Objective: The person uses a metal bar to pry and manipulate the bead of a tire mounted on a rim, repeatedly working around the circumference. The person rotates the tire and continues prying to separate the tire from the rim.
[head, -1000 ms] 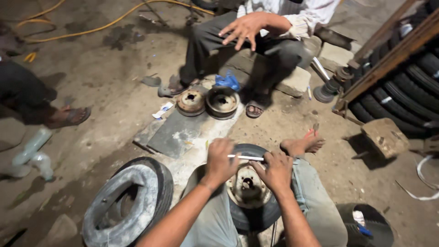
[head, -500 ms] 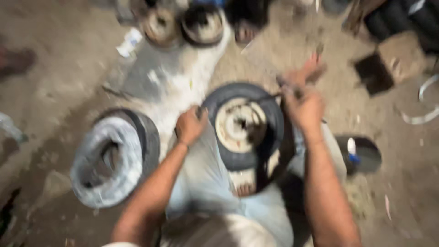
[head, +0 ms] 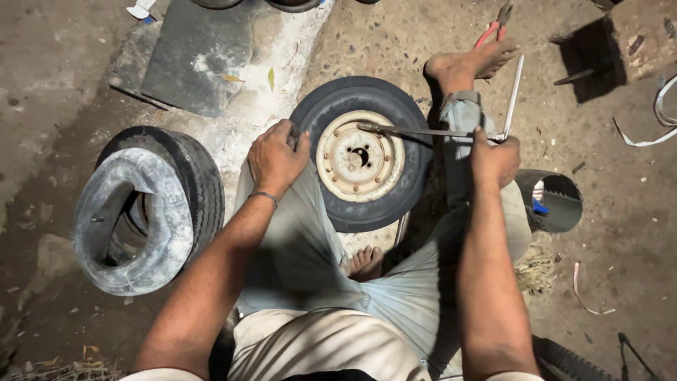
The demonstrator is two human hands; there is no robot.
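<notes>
Right hand gripped the iron bar, lying crosswise toward the wheel at frame centre; left hand clasped the tyre edge.

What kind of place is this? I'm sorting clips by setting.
Probably a roadside tyre repair spot: bare dirt ground, a small wheel worked with a metal bar, and a spare tyre with an inner tube beside it.

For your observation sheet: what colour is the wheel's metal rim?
Cream, with rust spots, on the rim; head view.
</notes>
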